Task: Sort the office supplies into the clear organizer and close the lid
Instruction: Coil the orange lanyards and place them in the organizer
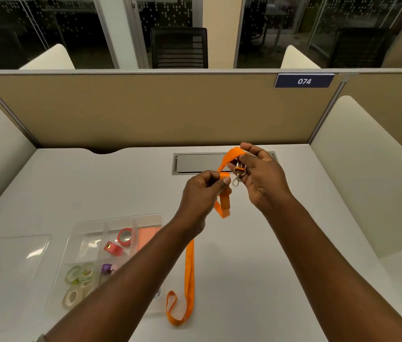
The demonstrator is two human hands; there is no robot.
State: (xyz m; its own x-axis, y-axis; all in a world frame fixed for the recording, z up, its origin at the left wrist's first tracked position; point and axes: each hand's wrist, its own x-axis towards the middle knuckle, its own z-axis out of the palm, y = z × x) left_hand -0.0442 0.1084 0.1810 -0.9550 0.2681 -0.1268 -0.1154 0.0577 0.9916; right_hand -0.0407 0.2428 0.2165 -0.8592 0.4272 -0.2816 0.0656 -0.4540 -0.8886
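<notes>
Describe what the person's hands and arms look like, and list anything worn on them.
The left hand and right hand are bare: no gloves, no rings that show. Both forearms are uncovered, no sleeves in view. A grey sliver on the left one at the bottom edge may be a band or cuff; too cut off to tell.

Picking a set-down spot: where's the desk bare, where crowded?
Bare: desk between trailing lanyard and right divider; also back left, between organizer and cable hatch. Crowded: front left, lid beside organizer.
</notes>
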